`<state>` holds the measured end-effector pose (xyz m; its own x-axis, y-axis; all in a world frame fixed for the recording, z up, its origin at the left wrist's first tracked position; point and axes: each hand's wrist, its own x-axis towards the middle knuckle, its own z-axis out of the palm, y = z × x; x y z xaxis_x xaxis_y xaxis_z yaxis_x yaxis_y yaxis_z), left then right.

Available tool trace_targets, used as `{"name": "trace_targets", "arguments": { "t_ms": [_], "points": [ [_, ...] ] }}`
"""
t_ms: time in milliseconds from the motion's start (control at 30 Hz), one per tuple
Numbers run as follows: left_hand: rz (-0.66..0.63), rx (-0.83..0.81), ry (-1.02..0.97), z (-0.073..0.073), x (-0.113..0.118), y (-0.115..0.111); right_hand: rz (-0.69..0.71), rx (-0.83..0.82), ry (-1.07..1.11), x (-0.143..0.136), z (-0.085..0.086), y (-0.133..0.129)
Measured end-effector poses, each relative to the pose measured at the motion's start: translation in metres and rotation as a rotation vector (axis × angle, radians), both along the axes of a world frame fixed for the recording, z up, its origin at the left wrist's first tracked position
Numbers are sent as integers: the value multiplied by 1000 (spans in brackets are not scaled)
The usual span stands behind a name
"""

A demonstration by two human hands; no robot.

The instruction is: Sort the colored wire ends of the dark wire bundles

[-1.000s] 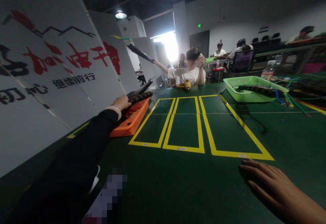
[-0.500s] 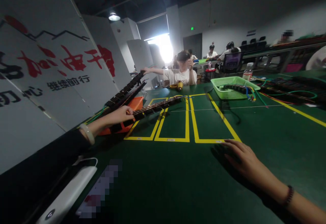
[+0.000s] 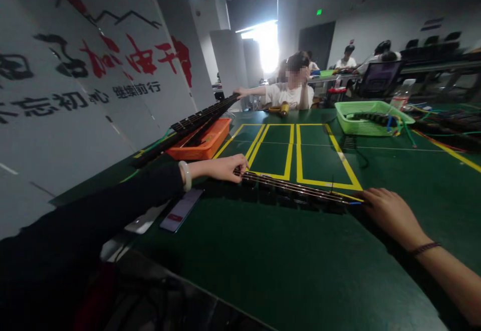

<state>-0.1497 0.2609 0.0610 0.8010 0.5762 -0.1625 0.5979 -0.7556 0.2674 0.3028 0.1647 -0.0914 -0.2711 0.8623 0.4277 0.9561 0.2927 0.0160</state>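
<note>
My left hand (image 3: pixel 229 167) is closed on the left end of a long black segmented strip (image 3: pixel 289 193) with copper-coloured wires along its top. The strip lies across in front of me, sloping slightly down to the right, low over the green table. Short yellow and blue wires (image 3: pixel 355 202) stick out of its right end. My right hand (image 3: pixel 391 214) is palm down at those wire ends. Its fingers bend downward and their tips are lost in shadow, so I cannot tell whether they grip the strip.
An orange basket (image 3: pixel 216 140) stands at the left, with more black strips (image 3: pixel 203 114) leaning over it. A person (image 3: pixel 289 95) opposite has a hand on their far end. Yellow tape frames (image 3: pixel 291 153) mark the table (image 3: pixel 300 266). A green basket (image 3: pixel 343 125) and a phone (image 3: pixel 183 210) also lie on it.
My left hand has brought the strip away from the orange basket, swinging it crosswise toward me. Its wire end now reaches my right hand, whose fingers have bent. The view has turned left.
</note>
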Motion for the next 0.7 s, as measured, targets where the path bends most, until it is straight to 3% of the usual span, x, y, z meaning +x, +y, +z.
{"name": "trace_targets", "arguments": {
  "t_ms": [200,367,467,600,700],
  "points": [
    [-2,148,200,-26,-8,29,32,-106,18,-18,4,-6],
    [151,205,289,-51,-23,48,74,-253,229,-48,11,-15],
    [245,195,296,-56,-33,53,119,-417,378,-65,21,-17],
    [402,193,291,-43,-22,31,129,-613,513,-68,29,-11],
    [283,248,32,-33,24,-12,116,-766,506,-54,21,-4]
  ]
}}
